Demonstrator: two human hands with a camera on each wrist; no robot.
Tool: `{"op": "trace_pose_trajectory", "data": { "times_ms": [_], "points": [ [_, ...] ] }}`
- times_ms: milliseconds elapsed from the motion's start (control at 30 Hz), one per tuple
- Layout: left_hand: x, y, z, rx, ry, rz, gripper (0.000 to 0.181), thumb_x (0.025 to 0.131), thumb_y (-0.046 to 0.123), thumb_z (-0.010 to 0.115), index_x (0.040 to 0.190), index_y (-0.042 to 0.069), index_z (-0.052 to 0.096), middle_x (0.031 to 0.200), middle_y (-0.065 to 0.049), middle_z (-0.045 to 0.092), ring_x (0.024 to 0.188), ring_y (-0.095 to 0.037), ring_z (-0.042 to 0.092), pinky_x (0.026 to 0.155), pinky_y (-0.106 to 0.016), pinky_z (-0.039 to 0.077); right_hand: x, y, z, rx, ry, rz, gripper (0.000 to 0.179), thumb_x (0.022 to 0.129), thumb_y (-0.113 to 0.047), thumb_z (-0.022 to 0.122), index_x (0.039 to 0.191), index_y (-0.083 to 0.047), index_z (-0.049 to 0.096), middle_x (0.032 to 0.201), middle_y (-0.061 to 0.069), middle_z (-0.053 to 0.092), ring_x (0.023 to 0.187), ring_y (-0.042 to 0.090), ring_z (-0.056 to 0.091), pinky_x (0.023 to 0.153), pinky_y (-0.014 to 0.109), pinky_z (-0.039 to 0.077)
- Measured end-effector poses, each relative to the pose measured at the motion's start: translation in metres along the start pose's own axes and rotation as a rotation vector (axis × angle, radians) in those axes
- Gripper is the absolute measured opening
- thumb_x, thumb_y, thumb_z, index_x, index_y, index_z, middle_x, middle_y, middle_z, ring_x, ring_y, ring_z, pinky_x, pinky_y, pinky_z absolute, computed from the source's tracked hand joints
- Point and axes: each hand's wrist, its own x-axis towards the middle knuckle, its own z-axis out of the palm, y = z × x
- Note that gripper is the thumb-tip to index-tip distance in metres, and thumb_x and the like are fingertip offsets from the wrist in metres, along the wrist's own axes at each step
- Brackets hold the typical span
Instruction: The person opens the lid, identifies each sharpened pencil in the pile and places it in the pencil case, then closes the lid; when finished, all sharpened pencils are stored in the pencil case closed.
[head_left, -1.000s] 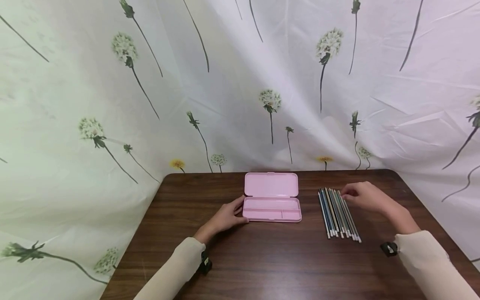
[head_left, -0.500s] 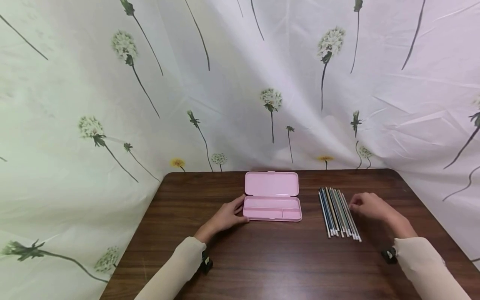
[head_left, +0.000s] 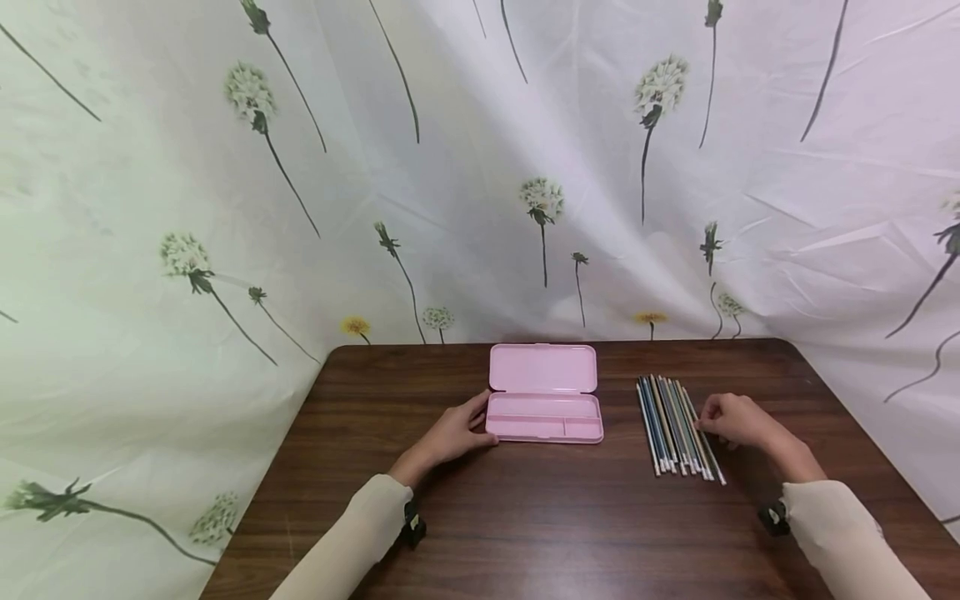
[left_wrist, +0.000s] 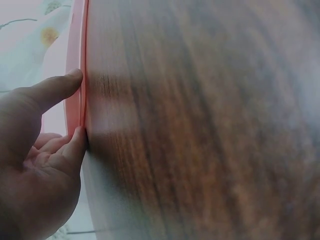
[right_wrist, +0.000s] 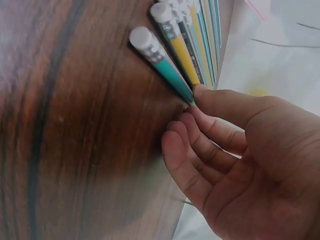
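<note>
Teal pencil, outermost on the right side of the row; from where I stand, it lies toward the right edge of the desk, white eraser facing the near edge. Right hand: thumb and forefinger together, pinching this pencil; a second ago they were at the row's far end, half a second ago just beside it. I take the change to mean that one pencil is now singled out; whether its eraser end has left the surface I cannot tell. Other pencils lie side by side to its left. Pink pencil case, near the middle of the far edge, lid folded back that way. Left hand, unmoved: thumb and fingers apart, touching the case's left end. Beyond the far edge, flowered cloth.
</note>
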Motion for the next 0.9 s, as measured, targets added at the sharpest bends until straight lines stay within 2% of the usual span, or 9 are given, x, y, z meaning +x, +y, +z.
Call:
{"op": "trace_pose_trajectory", "data": {
  "times_ms": [133, 467, 600, 767, 900],
  "points": [
    [-0.001, -0.001, 0.001, -0.001, 0.002, -0.009, 0.089, 0.092, 0.007, 0.083, 0.164, -0.005, 0.032, 0.17, -0.026, 0.035, 0.148, -0.036, 0.052, 0.118, -0.044, 0.049, 0.0, 0.0, 0.002, 0.006, 0.009, 0.017, 0.018, 0.098, -0.014, 0.069, 0.087, -0.003, 0.063, 0.075, 0.006, 0.066, 0.061, 0.018, 0.064, 0.052, 0.033, 0.06],
    [0.0, -0.001, 0.001, -0.023, 0.005, 0.02, 0.089, 0.092, 0.007, 0.083, 0.164, -0.006, 0.033, 0.169, -0.028, 0.035, 0.148, -0.039, 0.051, 0.119, -0.046, 0.049, -0.003, -0.012, -0.001, -0.04, 0.004, 0.108, 0.023, 0.097, -0.016, 0.071, 0.086, 0.001, 0.062, 0.072, 0.011, 0.064, 0.057, 0.018, 0.065, 0.053, 0.035, 0.063],
    [-0.001, 0.0, 0.001, -0.016, 0.004, 0.018, 0.089, 0.092, 0.008, 0.083, 0.164, -0.005, 0.033, 0.169, -0.028, 0.035, 0.148, -0.039, 0.052, 0.118, -0.046, 0.049, -0.003, -0.016, -0.002, -0.076, 0.025, 0.136, 0.026, 0.098, -0.022, 0.07, 0.083, -0.002, 0.062, 0.072, 0.009, 0.064, 0.057, 0.018, 0.065, 0.053, 0.034, 0.059],
    [-0.001, 0.001, 0.001, -0.014, 0.001, 0.011, 0.088, 0.093, 0.008, 0.083, 0.164, -0.005, 0.032, 0.169, -0.028, 0.035, 0.149, -0.038, 0.051, 0.119, -0.046, 0.049, -0.002, -0.02, -0.005, -0.104, 0.074, 0.106, 0.027, 0.1, -0.025, 0.068, 0.087, -0.004, 0.059, 0.074, 0.005, 0.063, 0.063, 0.018, 0.058, 0.056, 0.031, 0.046],
    [0.0, 0.0, 0.002, -0.015, 0.003, -0.001, 0.089, 0.092, 0.007, 0.083, 0.164, -0.006, 0.032, 0.169, -0.028, 0.034, 0.149, -0.039, 0.051, 0.119, -0.045, 0.049, 0.0, -0.031, -0.008, -0.109, 0.108, 0.049, 0.025, 0.098, -0.025, 0.07, 0.09, -0.003, 0.06, 0.077, 0.006, 0.063, 0.068, 0.019, 0.056, 0.058, 0.031, 0.045]
  ]
}}
